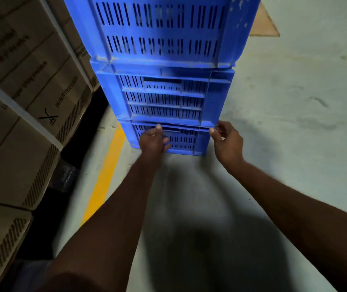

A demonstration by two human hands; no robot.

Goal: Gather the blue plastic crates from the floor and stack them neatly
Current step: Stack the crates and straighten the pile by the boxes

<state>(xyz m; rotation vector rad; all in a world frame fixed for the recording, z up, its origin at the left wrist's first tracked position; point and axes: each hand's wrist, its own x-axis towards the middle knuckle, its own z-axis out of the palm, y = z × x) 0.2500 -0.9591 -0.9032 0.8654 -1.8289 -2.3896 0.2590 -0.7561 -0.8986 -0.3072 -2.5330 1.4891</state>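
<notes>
Stack: bottom crate (186, 142) on floor, carrying middle crate (164, 98) and top crate (162, 28).
L hand (154, 142): fingers curled at bottom crate's front handle slot, gripping.
R hand (228, 144): pinches its rt front corner rim.
Reason: prob. squaring/steadying base so column sits true.
Surrounds: cardboard cartons (21, 102) close on left; yellow floor line (105, 182) beside base.

The topmost blue slotted plastic crate (162, 28) runs off the upper edge; print on the brown cardboard cartons (21, 91) blurs unreadably; we cannot tell whether our left hand (153, 142) grips
</notes>
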